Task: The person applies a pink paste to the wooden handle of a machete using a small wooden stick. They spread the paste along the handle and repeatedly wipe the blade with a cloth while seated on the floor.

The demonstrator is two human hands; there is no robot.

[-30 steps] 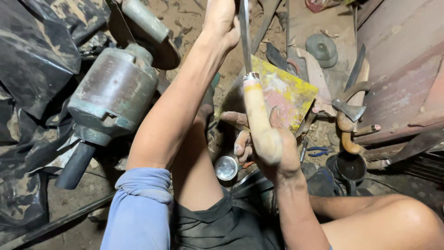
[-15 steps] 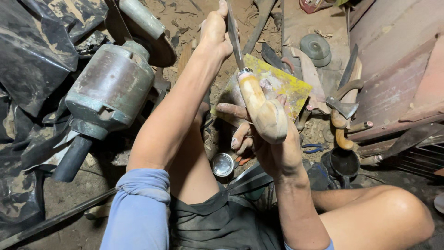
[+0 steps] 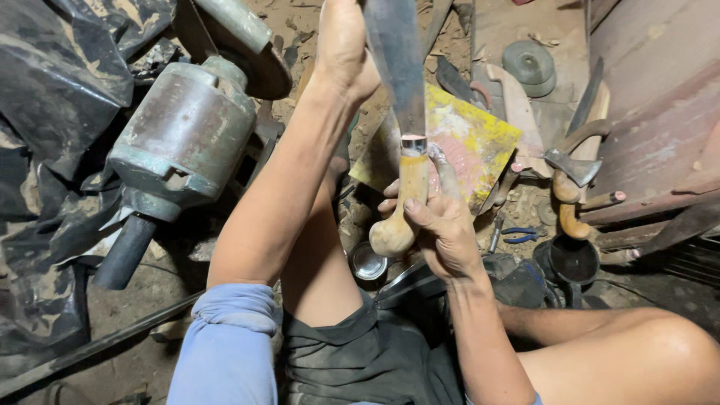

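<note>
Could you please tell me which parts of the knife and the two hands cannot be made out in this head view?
- Knife blade: its tip is cut off by the top edge.
- Left hand: its fingers run past the top edge, so its grip on the blade cannot be told.
- Right hand: the wooden handle covers part of its fingers.
- Floor behind the blade: hidden by it.

Knife (image 3: 397, 67) blade runs off the top edge, tip not seen. Left hand (image 3: 341, 45) fingers cut off at top edge too, grip on the blade can't be confirmed. Right hand (image 3: 442, 225) palm side hidden behind the wooden handle (image 3: 401, 202). Yellow board (image 3: 469, 139) partly covered by blade and hand. Motor (image 3: 184, 139) shaft end lost in shadow. Small pliers (image 3: 517, 236) too small to make out details. Axe (image 3: 574, 169) handle partly hidden.
</note>
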